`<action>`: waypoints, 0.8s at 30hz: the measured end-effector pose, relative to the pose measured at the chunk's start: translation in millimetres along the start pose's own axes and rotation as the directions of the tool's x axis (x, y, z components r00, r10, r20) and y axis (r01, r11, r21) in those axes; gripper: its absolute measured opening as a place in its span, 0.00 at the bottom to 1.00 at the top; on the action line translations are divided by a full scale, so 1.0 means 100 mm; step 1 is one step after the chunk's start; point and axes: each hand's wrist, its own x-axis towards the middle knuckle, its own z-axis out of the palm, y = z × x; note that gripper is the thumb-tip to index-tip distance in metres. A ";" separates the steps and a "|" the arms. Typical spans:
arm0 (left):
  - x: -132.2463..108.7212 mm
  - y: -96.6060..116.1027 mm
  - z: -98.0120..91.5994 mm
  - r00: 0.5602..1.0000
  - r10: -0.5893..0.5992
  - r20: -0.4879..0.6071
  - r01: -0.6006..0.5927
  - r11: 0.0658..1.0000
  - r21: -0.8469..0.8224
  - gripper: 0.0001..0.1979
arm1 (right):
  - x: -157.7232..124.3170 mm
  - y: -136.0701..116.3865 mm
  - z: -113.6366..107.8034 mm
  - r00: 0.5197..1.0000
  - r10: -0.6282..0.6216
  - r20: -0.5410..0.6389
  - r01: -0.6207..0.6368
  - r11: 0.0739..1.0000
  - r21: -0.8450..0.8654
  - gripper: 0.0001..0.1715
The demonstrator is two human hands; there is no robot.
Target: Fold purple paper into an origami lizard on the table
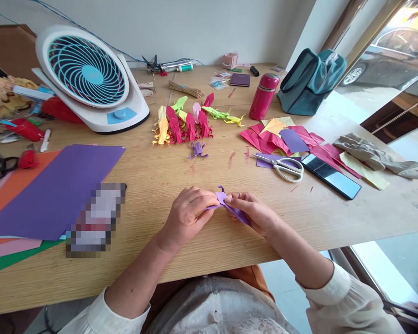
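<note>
Both hands (187, 214) (255, 214) pinching purple origami (225, 199)

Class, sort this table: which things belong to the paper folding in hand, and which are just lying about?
In the job: left hand, right hand, purple paper figure pinched between them, purple sheets, folded paper animals, scissors.
Lying about: fan, red flask, teal bag, phone, cloth.

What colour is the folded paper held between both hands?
Purple; the folded paper shows best in the head view.
</note>
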 end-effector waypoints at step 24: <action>-0.01 -0.05 -0.06 0.991 0.123 0.056 -0.124 0.992 0.008 0.06 | -0.02 0.00 -0.02 0.998 0.057 0.010 -0.057 0.998 -0.008 0.27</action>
